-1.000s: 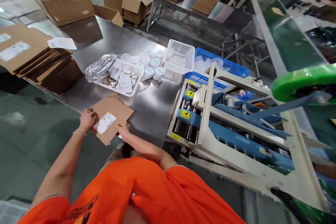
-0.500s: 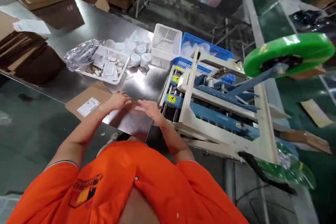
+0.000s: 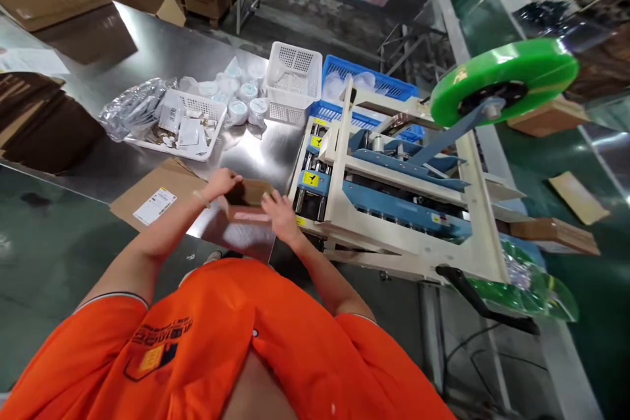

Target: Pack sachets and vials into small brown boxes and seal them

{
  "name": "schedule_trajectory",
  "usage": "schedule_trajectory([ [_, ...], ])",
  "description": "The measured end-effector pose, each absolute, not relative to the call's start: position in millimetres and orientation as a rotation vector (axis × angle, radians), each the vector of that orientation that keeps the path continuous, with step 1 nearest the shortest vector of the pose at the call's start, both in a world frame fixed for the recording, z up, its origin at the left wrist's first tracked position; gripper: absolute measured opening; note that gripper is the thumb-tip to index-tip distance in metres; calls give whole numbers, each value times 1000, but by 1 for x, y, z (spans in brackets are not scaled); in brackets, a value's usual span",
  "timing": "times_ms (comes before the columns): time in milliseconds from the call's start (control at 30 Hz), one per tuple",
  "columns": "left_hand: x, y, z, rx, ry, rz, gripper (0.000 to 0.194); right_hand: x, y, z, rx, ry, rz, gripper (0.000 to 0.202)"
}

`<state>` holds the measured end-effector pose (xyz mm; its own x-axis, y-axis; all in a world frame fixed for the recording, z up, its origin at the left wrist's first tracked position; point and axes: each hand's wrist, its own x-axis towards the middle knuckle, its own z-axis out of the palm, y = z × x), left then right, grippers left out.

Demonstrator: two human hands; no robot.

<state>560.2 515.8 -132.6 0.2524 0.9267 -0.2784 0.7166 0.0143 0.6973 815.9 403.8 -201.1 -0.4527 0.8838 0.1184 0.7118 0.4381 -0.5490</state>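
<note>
A small brown cardboard box (image 3: 256,191) is between my hands near the table's front edge, with a pinkish-white strip on the side facing me. My left hand (image 3: 221,185) has its fingers curled on the box's left end. At the right end, my right hand (image 3: 281,215) grips the box with bent fingers. Left of the box lies a flat cardboard piece (image 3: 170,180) with a white printed label (image 3: 154,205), partly under my left forearm.
A taping machine (image 3: 394,210) with a green tape roll (image 3: 502,82) stands right of the steel table (image 3: 246,154). Behind my hands are a white tray of small items (image 3: 199,156), wrapped round tubs (image 3: 237,111), a white basket (image 3: 294,72) and a blue basket (image 3: 384,64).
The box now shows clearly between my hands, its top and front side visible; before, it was mostly hidden. My hands have changed their hold. The whole view has shifted somewhat.
</note>
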Motion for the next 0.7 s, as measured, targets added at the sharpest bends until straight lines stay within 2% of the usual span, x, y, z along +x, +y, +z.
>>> schedule_trajectory([
  [133,587,505,-134,1945,1396,218,26,798,379,-197,-1175,-2382,853,41],
  [300,590,512,-125,2276,1174,31,31,828,406,-180,-983,-2348,896,35],
  [467,608,511,-120,2290,1207,119,18,818,439,-188,-1004,-2219,1286,47],
  [600,607,493,-130,2238,1573,288,50,806,436,-194,-1136,-2092,1132,45],
  [700,596,474,-143,2123,1743,227,41,809,434,-194,-1151,-2100,1044,46],
])
